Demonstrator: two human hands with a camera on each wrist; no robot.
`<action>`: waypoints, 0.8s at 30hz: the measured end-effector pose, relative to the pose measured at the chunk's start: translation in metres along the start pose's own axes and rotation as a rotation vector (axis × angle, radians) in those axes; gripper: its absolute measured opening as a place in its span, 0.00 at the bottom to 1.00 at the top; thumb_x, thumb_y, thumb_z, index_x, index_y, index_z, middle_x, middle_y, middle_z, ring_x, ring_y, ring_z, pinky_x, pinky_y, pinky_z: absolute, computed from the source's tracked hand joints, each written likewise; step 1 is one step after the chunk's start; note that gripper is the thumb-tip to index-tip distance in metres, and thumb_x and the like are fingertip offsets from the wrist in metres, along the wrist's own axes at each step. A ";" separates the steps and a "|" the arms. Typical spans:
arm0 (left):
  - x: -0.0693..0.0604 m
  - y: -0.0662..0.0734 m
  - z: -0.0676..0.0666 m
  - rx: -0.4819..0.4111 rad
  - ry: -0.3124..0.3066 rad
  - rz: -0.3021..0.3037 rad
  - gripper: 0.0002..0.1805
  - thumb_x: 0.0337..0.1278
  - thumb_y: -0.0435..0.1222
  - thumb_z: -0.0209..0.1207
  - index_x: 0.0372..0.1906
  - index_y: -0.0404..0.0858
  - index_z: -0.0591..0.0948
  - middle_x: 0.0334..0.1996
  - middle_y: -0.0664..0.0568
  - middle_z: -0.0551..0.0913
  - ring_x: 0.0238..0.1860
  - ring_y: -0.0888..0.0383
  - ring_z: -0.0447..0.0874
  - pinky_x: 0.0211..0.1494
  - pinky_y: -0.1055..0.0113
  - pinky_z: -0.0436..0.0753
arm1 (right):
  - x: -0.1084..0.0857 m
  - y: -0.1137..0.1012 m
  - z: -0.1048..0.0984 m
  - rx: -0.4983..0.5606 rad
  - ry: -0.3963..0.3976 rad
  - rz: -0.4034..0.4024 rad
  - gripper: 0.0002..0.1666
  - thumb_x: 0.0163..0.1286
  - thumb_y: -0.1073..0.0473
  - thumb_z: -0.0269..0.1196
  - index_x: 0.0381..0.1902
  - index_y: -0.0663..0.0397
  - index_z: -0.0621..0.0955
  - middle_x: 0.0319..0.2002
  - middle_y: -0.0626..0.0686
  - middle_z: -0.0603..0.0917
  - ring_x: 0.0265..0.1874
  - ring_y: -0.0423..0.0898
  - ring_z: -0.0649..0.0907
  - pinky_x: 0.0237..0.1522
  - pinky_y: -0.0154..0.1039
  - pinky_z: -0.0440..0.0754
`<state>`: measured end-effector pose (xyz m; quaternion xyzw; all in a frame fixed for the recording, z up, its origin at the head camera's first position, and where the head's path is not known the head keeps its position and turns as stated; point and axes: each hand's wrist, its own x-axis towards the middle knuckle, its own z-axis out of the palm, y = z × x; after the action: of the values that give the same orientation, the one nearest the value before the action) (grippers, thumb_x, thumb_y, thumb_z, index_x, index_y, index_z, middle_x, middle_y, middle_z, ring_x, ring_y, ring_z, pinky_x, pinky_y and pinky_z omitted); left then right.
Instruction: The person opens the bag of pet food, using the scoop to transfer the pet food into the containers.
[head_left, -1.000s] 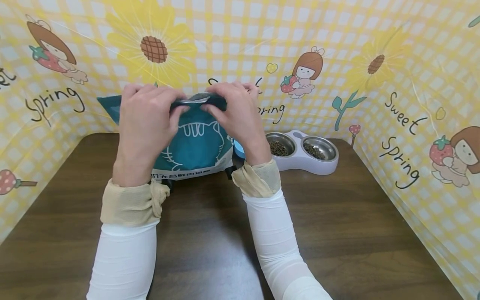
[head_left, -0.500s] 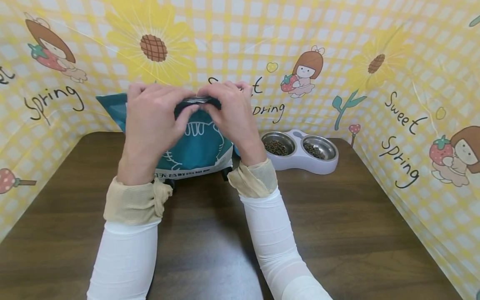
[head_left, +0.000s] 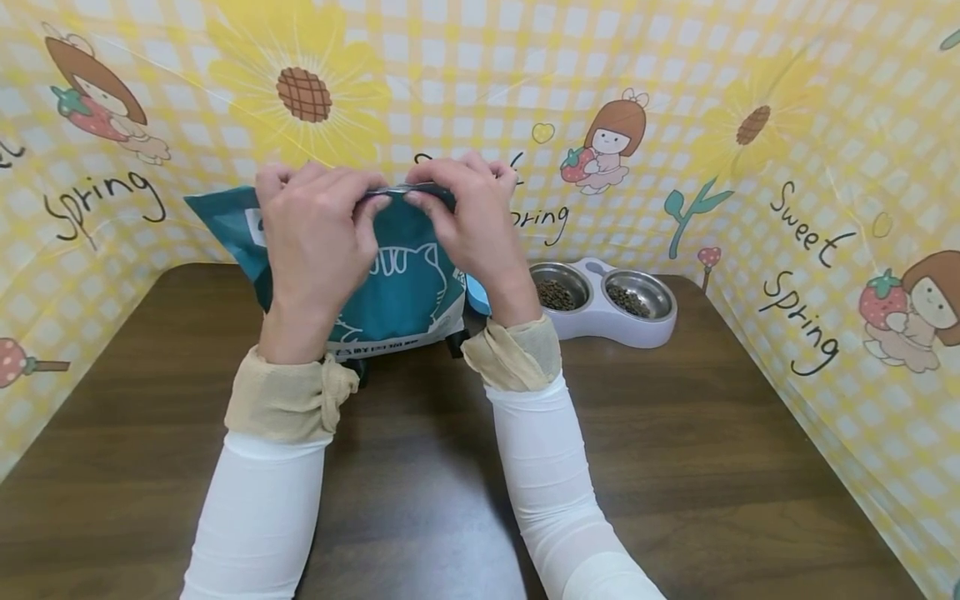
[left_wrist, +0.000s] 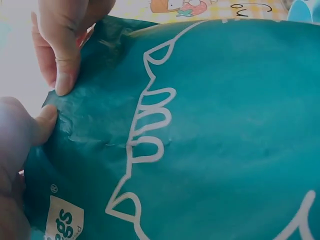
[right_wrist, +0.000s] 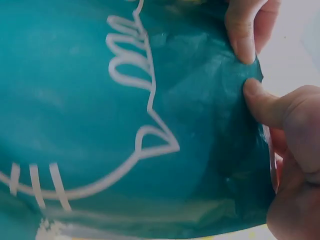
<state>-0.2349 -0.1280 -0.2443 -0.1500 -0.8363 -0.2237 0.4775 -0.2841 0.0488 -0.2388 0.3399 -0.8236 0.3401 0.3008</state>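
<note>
A teal cat food bag (head_left: pixel 405 292) with a white cat outline stands upright at the back of the table. Along its top edge, my left hand (head_left: pixel 318 242) pinches the bag between thumb and fingers, left of the middle. My right hand (head_left: pixel 480 229) pinches the same edge just to the right, thumb in front. The left wrist view shows both thumbs flat on the bag's front (left_wrist: pixel 225 125), a small gap between them. In the right wrist view, the right thumb (right_wrist: pixel 265 105) presses near the rim; the fingers behind are mostly hidden.
Right of the bag stands a white double feeder (head_left: pixel 592 321) whose two metal bowls hold brown kibble (head_left: pixel 628 302). A light blue object (head_left: pixel 477 296) is partly hidden behind my right wrist. A checked cloth (head_left: pixel 480 75) hangs behind and beside the wooden table (head_left: pixel 675 467).
The bag's mouth edges, parted a second ago, now lie together between the fingers. My hands came close together, then my right hand shifted slightly right; the left moved a little right.
</note>
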 end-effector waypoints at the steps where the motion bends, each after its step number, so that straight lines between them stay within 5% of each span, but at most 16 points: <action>1: 0.000 0.000 0.000 -0.008 0.004 -0.001 0.21 0.82 0.47 0.55 0.50 0.38 0.93 0.44 0.39 0.95 0.44 0.37 0.86 0.64 0.41 0.63 | 0.000 0.000 0.000 0.001 -0.001 -0.002 0.12 0.78 0.53 0.68 0.52 0.53 0.90 0.49 0.50 0.94 0.51 0.50 0.80 0.73 0.57 0.54; 13: 0.002 0.001 -0.010 0.013 -0.129 0.010 0.17 0.81 0.42 0.59 0.57 0.36 0.89 0.51 0.38 0.93 0.50 0.37 0.83 0.67 0.38 0.60 | 0.001 0.002 -0.006 -0.050 -0.092 0.033 0.18 0.77 0.49 0.70 0.59 0.47 0.89 0.56 0.47 0.93 0.55 0.47 0.80 0.68 0.52 0.56; 19: 0.001 0.001 -0.008 -0.033 -0.069 0.017 0.15 0.80 0.42 0.60 0.55 0.39 0.92 0.50 0.40 0.94 0.46 0.37 0.81 0.64 0.39 0.58 | 0.001 -0.003 -0.003 -0.057 -0.058 -0.021 0.14 0.77 0.50 0.70 0.54 0.47 0.91 0.54 0.47 0.94 0.56 0.47 0.83 0.73 0.54 0.57; 24: -0.001 0.002 -0.001 -0.034 0.002 0.016 0.16 0.82 0.42 0.58 0.50 0.39 0.93 0.46 0.40 0.95 0.43 0.38 0.79 0.63 0.40 0.58 | 0.000 0.000 -0.003 -0.063 -0.016 0.016 0.15 0.73 0.49 0.73 0.51 0.50 0.92 0.49 0.48 0.95 0.52 0.48 0.85 0.71 0.50 0.61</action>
<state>-0.2328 -0.1263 -0.2443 -0.1646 -0.8307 -0.2344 0.4774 -0.2832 0.0515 -0.2370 0.3265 -0.8390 0.3137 0.3018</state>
